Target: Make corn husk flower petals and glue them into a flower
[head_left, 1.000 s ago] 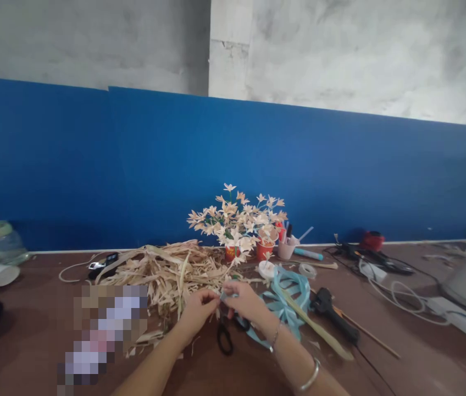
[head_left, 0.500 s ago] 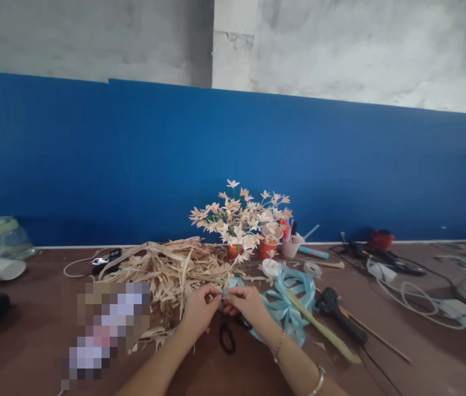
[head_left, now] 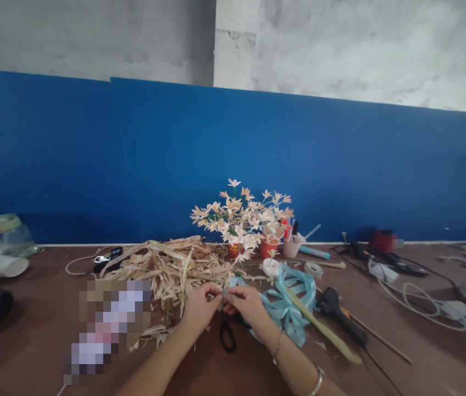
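My left hand and my right hand meet low over the table, thumbs and forefingers pinched together. Between the fingertips is a small bit of light-blue ribbon; its exact shape is too small to make out. More of the light-blue ribbon lies in loose loops to the right of my right hand. Just below the hands a black scissor handle shows, its other parts hidden under my right hand. Beyond the fingers stand pale handmade flowers in red cups.
A heap of dry husk strips spreads behind my left hand. On the right lie a black glue gun, a pale green husk strip, a thin stick and white cables. A jar stands far left. Behind rises a blue panel.
Both hands stay pinched together in nearly the same place, with only slight finger movement. The whole view has shifted a little.
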A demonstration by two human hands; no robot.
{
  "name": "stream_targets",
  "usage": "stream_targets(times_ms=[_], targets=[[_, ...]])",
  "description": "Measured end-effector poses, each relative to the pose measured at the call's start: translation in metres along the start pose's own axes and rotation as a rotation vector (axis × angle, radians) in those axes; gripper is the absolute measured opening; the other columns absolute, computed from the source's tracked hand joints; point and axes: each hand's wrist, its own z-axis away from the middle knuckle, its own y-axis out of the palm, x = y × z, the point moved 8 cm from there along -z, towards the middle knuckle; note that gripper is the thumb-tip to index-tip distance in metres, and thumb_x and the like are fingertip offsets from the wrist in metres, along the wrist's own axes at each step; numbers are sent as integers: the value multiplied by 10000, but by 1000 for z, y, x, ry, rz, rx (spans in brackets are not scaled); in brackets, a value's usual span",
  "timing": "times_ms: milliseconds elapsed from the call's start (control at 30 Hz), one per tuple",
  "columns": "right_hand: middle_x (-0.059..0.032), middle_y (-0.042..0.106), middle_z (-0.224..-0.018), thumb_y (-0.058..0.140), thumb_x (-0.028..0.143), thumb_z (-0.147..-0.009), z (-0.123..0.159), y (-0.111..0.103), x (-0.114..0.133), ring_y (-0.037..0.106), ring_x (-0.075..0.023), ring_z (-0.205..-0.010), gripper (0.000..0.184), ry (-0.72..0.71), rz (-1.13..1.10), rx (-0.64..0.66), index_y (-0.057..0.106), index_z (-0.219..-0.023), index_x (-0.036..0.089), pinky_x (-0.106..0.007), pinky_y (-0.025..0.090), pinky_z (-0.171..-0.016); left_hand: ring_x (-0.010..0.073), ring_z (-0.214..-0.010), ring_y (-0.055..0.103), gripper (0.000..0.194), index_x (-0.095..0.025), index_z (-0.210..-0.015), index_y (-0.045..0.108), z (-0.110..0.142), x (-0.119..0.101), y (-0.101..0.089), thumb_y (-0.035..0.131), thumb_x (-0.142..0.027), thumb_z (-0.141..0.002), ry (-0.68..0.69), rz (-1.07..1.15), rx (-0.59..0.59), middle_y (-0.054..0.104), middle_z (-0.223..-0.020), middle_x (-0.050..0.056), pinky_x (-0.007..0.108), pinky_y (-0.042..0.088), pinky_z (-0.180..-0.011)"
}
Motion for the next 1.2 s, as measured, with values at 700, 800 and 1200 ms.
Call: stream_targets(times_ms=[700,800,1200], targets=[[-13,649,-588,625,380,-637,0,-1,-1,607,-148,-535,329,-30,33,-31,693,-842,131,-251,491,-515,192,-805,620,209,-214,-768,709,3,-8,-5,510,-218,-706,69,-97,-45,708,-819,25,286,440,-737],[-11,652,-601,648,401,-621,0,-3,0,611,-155,-531,405,-32,-5,-57,678,-919,128,-261,492,-510,185,-770,621,183,-203,-731,699,3,-8,-7,519,-218,-702,58,-96,-75,703,-783,21,278,442,-717],[1,635,-586,691,467,-564,0,-2,-3,614,-160,-525,425,16,-33,-84,627,-828,140,-260,490,-501,164,-661,611,178,-166,-744,678,1,2,-3,517,-210,-685,-22,-31,-61,693,-719,26,259,434,-637]])
